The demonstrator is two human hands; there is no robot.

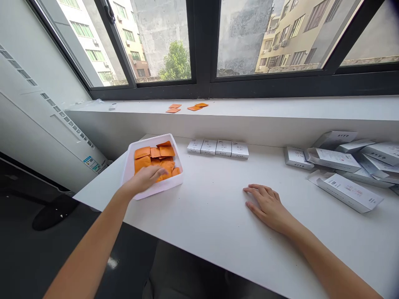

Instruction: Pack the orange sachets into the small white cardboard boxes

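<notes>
Orange packets [158,151], white tray [149,141], left hand [143,179] covering some, grip unclear, right hand [266,205] flat, empty

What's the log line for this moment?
left hand: over rim of white tray, at orange packets | right hand: flat on white counter | four white boxes beyond

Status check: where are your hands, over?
Left hand over rim of white tray, at orange packets. Right hand flat on table. Four white boxes lined up beyond tray.
</notes>
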